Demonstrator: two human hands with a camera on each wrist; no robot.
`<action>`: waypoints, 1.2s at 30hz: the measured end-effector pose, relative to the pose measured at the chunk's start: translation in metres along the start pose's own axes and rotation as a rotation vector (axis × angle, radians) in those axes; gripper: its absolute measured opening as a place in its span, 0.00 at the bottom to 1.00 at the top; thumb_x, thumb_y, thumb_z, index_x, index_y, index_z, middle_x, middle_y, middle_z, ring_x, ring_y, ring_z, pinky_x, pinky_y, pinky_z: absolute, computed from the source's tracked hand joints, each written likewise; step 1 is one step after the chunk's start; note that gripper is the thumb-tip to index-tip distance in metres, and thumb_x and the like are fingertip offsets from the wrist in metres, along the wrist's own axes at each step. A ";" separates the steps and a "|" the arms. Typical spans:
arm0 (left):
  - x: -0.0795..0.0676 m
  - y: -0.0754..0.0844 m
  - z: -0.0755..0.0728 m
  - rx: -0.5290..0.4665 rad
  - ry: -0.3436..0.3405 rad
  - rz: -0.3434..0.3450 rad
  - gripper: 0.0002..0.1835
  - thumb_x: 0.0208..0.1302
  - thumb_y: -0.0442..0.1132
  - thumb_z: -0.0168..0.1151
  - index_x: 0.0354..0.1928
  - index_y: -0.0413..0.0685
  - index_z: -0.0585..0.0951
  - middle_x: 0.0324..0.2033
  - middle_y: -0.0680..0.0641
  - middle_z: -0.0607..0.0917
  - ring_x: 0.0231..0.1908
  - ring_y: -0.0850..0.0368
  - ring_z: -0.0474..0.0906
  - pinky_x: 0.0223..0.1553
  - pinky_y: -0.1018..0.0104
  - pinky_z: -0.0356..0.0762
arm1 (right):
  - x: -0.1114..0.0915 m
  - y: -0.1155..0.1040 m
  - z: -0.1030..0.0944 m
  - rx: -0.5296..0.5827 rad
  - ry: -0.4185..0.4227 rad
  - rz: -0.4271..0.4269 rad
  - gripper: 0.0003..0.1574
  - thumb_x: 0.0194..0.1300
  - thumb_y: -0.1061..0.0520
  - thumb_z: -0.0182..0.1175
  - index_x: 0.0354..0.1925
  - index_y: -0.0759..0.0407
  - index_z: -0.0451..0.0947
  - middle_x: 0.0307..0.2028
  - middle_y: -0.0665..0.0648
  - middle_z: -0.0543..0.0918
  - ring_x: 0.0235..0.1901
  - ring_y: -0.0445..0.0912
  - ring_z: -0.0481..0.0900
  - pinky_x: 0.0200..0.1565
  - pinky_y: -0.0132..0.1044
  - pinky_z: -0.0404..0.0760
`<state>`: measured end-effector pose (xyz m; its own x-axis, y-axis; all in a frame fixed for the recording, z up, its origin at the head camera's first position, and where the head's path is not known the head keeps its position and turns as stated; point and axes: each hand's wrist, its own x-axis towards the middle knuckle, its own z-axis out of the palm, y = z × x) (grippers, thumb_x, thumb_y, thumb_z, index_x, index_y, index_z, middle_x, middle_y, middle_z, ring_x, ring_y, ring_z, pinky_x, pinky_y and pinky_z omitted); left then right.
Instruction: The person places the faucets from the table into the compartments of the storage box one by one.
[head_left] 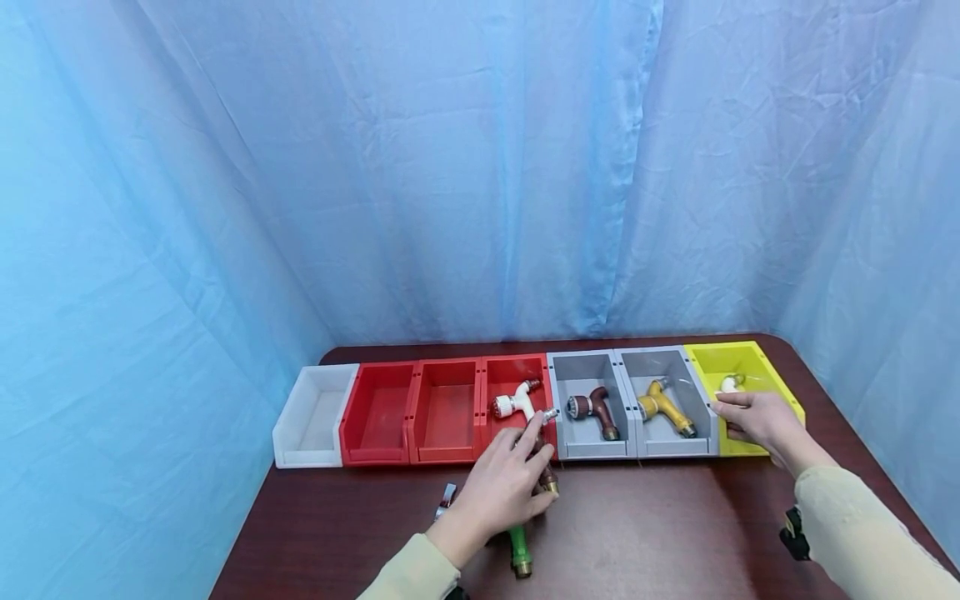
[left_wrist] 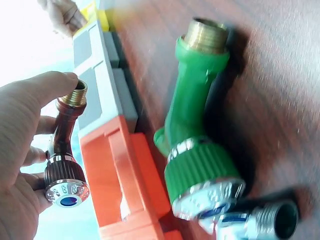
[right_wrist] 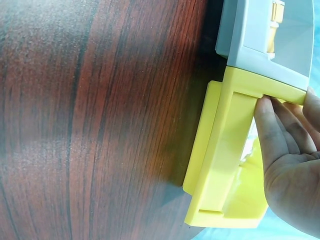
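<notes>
From here I see my left hand (head_left: 504, 485) gripping a brown tap (left_wrist: 62, 140), cap markings unreadable, near the red bin (head_left: 504, 377); my right hand (head_left: 761, 421) pinches the yellow bin (right_wrist: 227, 145) by its wall.

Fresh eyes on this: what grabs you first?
Probably the colourful row of bins along the back of the table: white at left, then red, grey and yellow. Next, the bright green tap lying on the table, large in the left wrist view. Then the left hand holding a dark brown tap, and the right hand touching the yellow bin at far right.
</notes>
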<state>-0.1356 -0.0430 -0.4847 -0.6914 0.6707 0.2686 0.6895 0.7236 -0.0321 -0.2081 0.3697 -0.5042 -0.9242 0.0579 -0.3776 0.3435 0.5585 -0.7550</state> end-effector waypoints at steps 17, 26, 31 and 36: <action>-0.005 -0.032 -0.011 0.075 0.123 -0.047 0.33 0.47 0.59 0.68 0.55 0.53 0.77 0.67 0.40 0.59 0.52 0.50 0.68 0.54 0.58 0.71 | -0.001 0.000 0.000 -0.004 0.009 0.007 0.46 0.61 0.38 0.57 0.65 0.67 0.60 0.60 0.75 0.63 0.39 0.44 0.80 0.41 0.41 0.81; -0.010 -0.051 -0.014 0.123 0.128 -0.079 0.34 0.46 0.58 0.69 0.56 0.52 0.77 0.67 0.39 0.59 0.51 0.48 0.68 0.54 0.58 0.71 | -0.003 -0.001 0.001 0.008 -0.008 -0.008 0.46 0.61 0.38 0.57 0.65 0.68 0.60 0.60 0.75 0.64 0.38 0.43 0.80 0.42 0.42 0.81; -0.013 -0.063 -0.016 0.160 0.152 -0.089 0.33 0.47 0.57 0.69 0.54 0.50 0.79 0.67 0.39 0.60 0.49 0.47 0.70 0.54 0.57 0.70 | -0.003 -0.001 0.000 0.010 -0.010 -0.014 0.46 0.61 0.38 0.57 0.65 0.68 0.60 0.60 0.75 0.64 0.39 0.43 0.80 0.42 0.43 0.81; -0.015 -0.073 -0.016 0.159 0.159 -0.114 0.31 0.46 0.56 0.69 0.53 0.49 0.79 0.67 0.38 0.60 0.50 0.46 0.70 0.54 0.57 0.71 | -0.003 -0.001 0.000 0.010 -0.008 -0.016 0.46 0.62 0.38 0.57 0.65 0.68 0.60 0.60 0.75 0.64 0.39 0.43 0.80 0.42 0.43 0.81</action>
<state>-0.1723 -0.1083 -0.4705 -0.7116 0.5580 0.4269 0.5574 0.8183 -0.1403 -0.2057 0.3689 -0.5022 -0.9284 0.0424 -0.3691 0.3298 0.5513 -0.7663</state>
